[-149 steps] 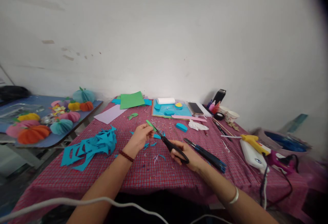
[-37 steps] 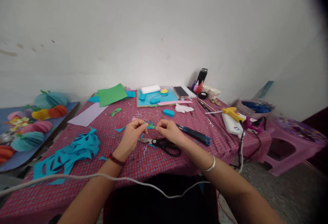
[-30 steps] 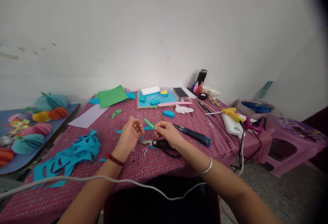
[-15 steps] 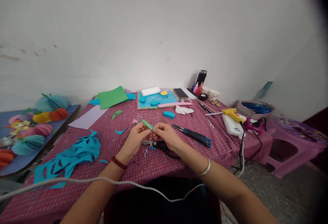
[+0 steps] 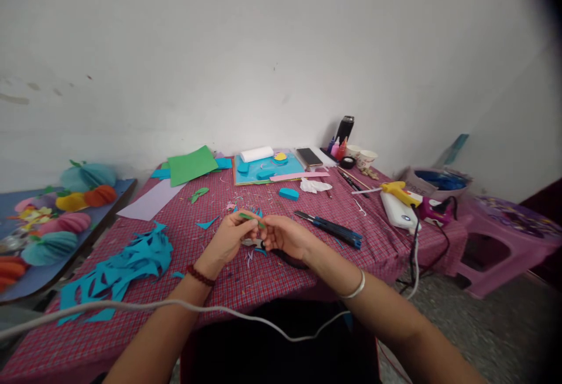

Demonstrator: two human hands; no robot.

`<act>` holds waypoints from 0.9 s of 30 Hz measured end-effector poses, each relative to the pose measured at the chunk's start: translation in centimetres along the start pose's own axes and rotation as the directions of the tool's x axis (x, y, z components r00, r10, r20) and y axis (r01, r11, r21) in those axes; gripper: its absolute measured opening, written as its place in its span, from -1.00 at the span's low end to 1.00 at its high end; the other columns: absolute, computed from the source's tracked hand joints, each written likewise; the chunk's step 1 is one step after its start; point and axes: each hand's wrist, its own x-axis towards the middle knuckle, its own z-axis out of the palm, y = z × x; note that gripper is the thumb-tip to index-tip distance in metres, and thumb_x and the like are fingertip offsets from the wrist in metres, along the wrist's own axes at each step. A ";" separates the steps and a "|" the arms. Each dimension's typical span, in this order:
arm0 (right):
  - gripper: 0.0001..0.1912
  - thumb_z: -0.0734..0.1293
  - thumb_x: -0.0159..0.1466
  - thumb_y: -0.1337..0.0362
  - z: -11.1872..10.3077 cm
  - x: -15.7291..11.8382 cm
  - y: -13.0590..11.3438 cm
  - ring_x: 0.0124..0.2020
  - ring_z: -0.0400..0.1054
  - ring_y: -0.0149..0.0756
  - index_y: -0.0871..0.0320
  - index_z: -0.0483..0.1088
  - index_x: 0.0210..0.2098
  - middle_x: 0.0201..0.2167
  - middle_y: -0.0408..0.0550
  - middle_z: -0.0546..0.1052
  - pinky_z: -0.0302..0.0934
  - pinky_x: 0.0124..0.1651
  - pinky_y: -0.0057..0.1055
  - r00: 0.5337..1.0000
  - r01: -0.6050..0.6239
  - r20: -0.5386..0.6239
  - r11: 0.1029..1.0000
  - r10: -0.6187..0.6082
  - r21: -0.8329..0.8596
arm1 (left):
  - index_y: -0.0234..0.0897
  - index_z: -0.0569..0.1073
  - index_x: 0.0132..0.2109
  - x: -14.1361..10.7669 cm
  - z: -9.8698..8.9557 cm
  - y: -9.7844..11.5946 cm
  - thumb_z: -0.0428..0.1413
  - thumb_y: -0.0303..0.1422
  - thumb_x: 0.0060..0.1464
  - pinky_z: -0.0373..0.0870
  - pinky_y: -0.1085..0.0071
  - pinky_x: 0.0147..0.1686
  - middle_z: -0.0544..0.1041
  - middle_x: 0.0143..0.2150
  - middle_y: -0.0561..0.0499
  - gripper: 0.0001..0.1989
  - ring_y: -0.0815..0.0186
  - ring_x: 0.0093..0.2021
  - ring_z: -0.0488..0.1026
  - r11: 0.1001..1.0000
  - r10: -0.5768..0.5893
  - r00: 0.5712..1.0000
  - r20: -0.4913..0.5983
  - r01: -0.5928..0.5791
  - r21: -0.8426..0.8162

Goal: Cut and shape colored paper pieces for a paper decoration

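Note:
Between my two hands, above the checked tablecloth, is a small green strip of paper (image 5: 249, 216). My left hand (image 5: 232, 233) pinches it from the left, thumb and fingers together. From the right, my right hand (image 5: 285, 236) closes its fingertips on the strip's other end. Dark-handled scissors (image 5: 287, 259) lie on the cloth under my hands, partly hidden by my right hand. Blue paper scraps and thin shavings are scattered around them. Right of my hands lies a blue and black utility knife (image 5: 331, 229).
Cut blue paper (image 5: 123, 267) is heaped at left, near a lilac sheet (image 5: 151, 199) and a green sheet (image 5: 193, 165). A yellow glue gun (image 5: 399, 192) rests on a white power bank (image 5: 398, 211) at right. A white cable (image 5: 219, 312) crosses low in front of my arms.
The green strip has tilted flatter and sits lower between my fingers. My right hand has turned slightly, its fingers now curled more over the strip's end.

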 end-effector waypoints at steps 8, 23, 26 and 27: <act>-0.84 0.32 0.08 0.27 0.3 0.8 0.3 -0.55 0.14 -0.48 0.19 0.29 -0.56 -0.60 -0.24 0.30 0.03 -0.44 -0.50 0.872 0.302 -0.135 0.733 -0.471 -0.609 | -0.33 0.52 -0.40 0.4 -0.2 -0.3 0.25 -0.39 -0.21 0.16 0.58 -0.61 0.41 -0.62 0.12 -0.86 0.51 -0.64 0.27 0.999 -0.020 0.983 -0.181 0.027 0.037; -0.94 0.23 0.18 0.36 -0.7 -2.3 0.0 -0.42 0.27 -0.41 0.18 0.34 -0.35 -0.45 -0.16 0.41 0.15 -0.32 -0.46 0.922 0.193 -0.010 0.483 -0.386 -0.854 | -0.32 0.37 -0.49 0.6 -0.7 -0.1 0.25 -0.38 -0.16 0.30 0.55 -0.52 0.44 -0.57 0.10 -0.81 0.48 -0.57 0.37 0.999 0.006 0.977 -0.215 -0.017 -0.050; -0.86 0.26 0.15 0.41 -2.3 -5.6 -0.7 -0.31 0.29 -0.32 0.17 0.38 -0.28 -0.37 -0.09 0.43 0.16 -0.21 -0.39 0.938 0.108 0.061 0.120 -0.342 -0.987 | -0.31 0.34 -0.51 0.7 -1.1 0.4 0.26 -0.39 -0.20 0.30 0.54 -0.55 0.43 -0.59 0.10 -0.78 0.46 -0.58 0.37 0.996 0.017 0.966 -0.259 -0.038 -0.079; -0.83 0.27 0.14 0.43 -2.7 -6.4 -0.8 -0.25 0.30 -0.29 0.17 0.38 -0.25 -0.33 -0.06 0.44 0.17 -0.16 -0.37 0.944 0.103 0.082 0.050 -0.319 -0.993 | -0.31 0.33 -0.51 0.7 -1.2 0.5 0.27 -0.39 -0.21 0.30 0.54 -0.57 0.43 -0.59 0.10 -0.77 0.45 -0.59 0.37 0.995 0.020 0.965 -0.262 -0.044 -0.086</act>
